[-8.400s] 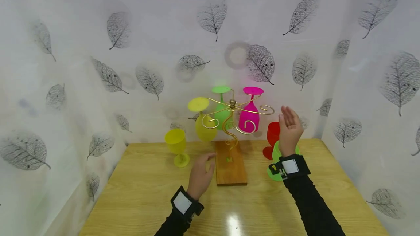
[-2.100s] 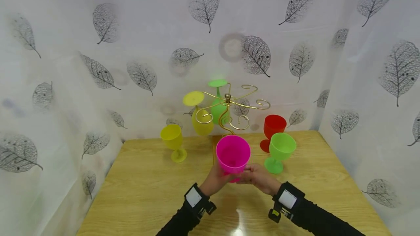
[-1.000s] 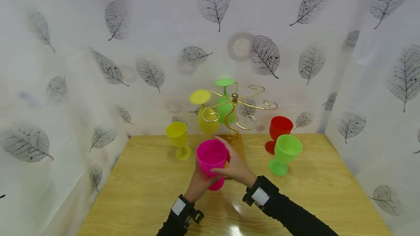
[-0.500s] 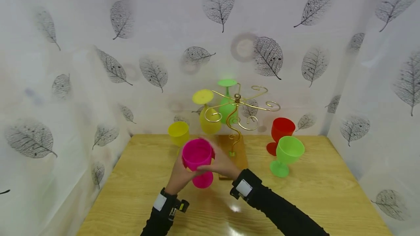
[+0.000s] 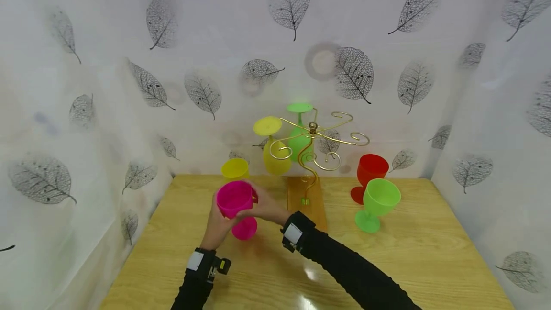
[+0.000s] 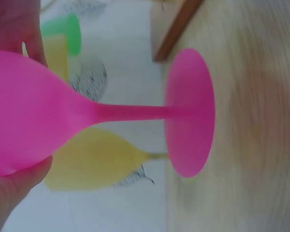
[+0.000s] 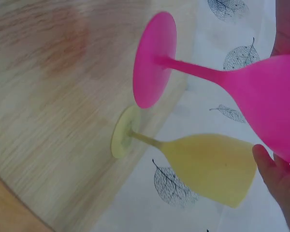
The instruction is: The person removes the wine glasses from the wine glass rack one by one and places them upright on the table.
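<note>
I find the left hand and right hand part-closed, curved round opposite sides of the pink goblet. The right forearm slants leftward above the counter.

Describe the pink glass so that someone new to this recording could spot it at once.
Start at the wooden table and find the gold wire rack near its back edge. To the left of that rack, the left hand and right hand hold the pink glass rim up. It is the only pink one, and unlike the yellow glass standing just behind it, it is held.
</note>
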`<state>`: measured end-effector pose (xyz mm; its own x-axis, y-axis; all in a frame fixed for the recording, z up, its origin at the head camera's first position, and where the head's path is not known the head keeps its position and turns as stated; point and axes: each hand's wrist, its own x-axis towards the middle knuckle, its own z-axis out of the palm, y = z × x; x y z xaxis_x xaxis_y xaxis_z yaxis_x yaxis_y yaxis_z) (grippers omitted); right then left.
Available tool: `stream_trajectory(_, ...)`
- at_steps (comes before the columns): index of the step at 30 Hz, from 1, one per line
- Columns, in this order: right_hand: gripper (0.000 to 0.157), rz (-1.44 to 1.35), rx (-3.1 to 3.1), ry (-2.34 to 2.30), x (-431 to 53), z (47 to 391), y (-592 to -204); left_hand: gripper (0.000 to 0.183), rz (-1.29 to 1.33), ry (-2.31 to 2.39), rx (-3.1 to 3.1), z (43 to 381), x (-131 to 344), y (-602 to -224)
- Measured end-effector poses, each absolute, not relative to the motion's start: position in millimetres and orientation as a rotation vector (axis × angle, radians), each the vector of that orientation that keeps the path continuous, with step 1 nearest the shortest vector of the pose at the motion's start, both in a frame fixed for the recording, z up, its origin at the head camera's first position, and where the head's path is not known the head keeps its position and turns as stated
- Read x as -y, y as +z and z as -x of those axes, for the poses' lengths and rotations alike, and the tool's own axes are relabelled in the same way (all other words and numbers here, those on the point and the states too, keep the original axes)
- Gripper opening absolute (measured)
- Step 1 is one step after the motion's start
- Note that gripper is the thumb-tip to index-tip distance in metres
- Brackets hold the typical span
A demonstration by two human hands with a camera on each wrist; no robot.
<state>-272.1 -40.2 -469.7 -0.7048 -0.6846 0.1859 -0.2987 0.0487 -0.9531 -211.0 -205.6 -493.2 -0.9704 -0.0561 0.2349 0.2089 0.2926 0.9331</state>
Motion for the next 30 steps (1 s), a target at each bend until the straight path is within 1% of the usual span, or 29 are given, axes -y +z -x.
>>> stream_trajectory(3, 0.075, 0.96, -2.075, -1.686, 51, 273, -475, 0.09, 0.058, -1.741, 2.299, 216, 214, -500)
stream_trajectory(5, 0.078, 0.928, -2.121, -1.67, 55, 272, -479, 0.091, 0.008, -1.754, 2.266, 219, 220, -504)
stream_trajectory(10, 0.081, 0.82, -2.197, -1.629, 48, 268, -491, 0.094, -0.081, -1.771, 2.225, 225, 230, -513)
stream_trajectory(18, 0.069, 0.804, -2.25, -1.758, 10, 252, -508, 0.092, -0.139, -1.773, 2.223, 230, 238, -517)
stream_trajectory(21, 0.067, 0.803, -2.236, -1.82, -8, 243, -511, 0.093, -0.156, -1.783, 2.225, 231, 238, -519)
stream_trajectory(25, 0.067, 0.776, -2.263, -1.859, -33, 232, -510, 0.092, -0.159, -1.806, 2.229, 228, 231, -513)
stream_trajectory(30, 0.068, 0.767, -2.29, -1.924, -56, 221, -517, 0.092, -0.163, -1.795, 2.26, 228, 228, -516)
